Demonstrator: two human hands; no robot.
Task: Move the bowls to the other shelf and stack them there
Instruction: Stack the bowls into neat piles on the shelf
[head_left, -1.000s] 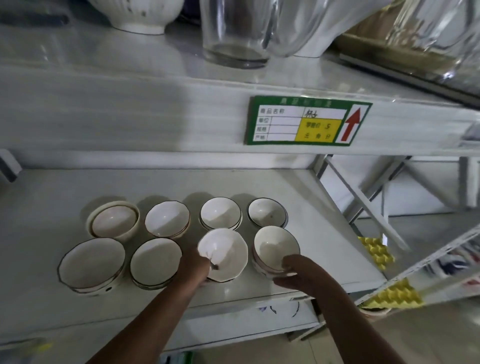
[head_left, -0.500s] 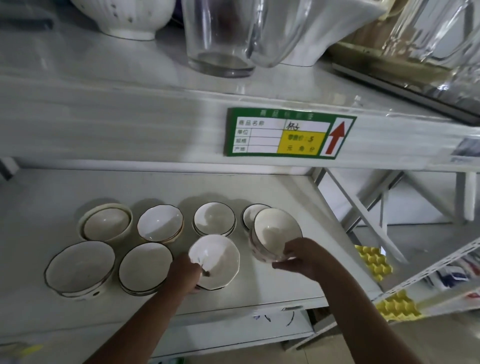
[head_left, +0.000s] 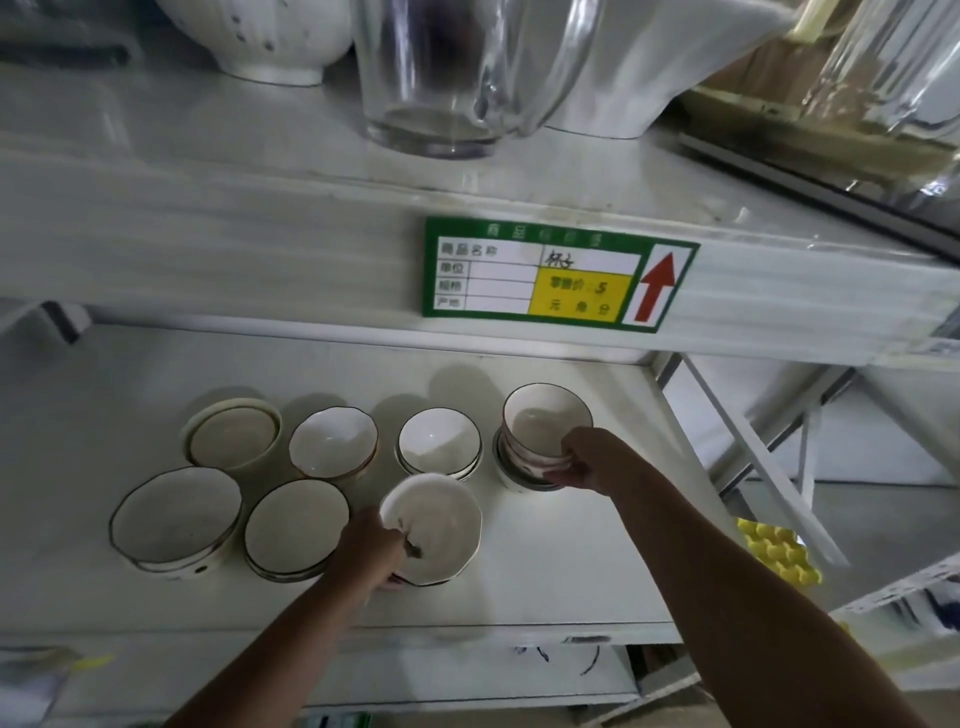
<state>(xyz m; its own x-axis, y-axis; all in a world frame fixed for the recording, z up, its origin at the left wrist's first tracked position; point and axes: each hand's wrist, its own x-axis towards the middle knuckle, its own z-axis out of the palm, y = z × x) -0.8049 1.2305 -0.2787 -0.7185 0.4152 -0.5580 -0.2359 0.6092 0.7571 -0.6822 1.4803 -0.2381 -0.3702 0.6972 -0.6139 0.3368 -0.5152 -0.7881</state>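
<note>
Looking down from the head camera, the right hand (head_left: 582, 460) pinches the near rim of a bowl (head_left: 545, 426) and holds it nested on top of the back-right bowl (head_left: 519, 480) of the lower shelf (head_left: 571, 571), thumb inside the wall and fingers curled under it, a grip that lets the bowl be lowered straight into the one beneath; I judge the pair is being stacked so both can be carried at once. The left hand (head_left: 371, 556) grips the near-left edge of a wavy-rimmed bowl (head_left: 434, 527) in the front row, thumb hooked over the lip, seemingly ready to lift it. Five more bowls sit apart in two rows to the left, each with room around it for fingers: a tan-rimmed bowl (head_left: 234, 436), a scalloped bowl (head_left: 332, 441) and a small bowl (head_left: 439, 441) at the back, a wide bowl (head_left: 174, 519) and a plain bowl (head_left: 296, 527) in front. All the bowls remain on this shelf, so the move has hardly begun. Above, the upper shelf (head_left: 208, 208) carries a glass jar (head_left: 431, 78) and a green price tag (head_left: 556, 273)
</note>
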